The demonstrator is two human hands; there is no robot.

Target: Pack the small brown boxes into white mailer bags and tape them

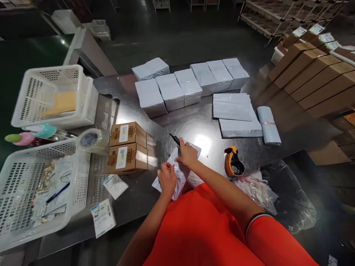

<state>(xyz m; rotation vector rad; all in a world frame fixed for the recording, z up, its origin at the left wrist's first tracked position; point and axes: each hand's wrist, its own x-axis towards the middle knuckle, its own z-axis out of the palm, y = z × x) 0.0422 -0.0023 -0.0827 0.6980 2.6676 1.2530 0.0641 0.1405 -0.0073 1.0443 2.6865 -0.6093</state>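
Note:
A crumpled white-grey mailing bag (180,177) lies on the metal table close against my body, between both hands. My left hand (168,179) is closed at its left side, with the fingertips pinched on the plastic. Over its upper part rests my right hand (188,153), fingers wrapped round a slim black tool (174,139) whose tip points up and left. Whether that tool is a marker or a cutter I cannot tell. Left of the hands, two brown cartons (128,159) with white barcode labels stand side by side.
Wrapped white parcels (169,90) line the table's far edge. Flat mailing bags (235,111), a banded roll of bags (268,125) and an orange tape dispenser (233,161) lie right. White baskets (80,184), clear tape (93,140) and label stacks (103,218) are left. Long cartons (313,74) stand far right.

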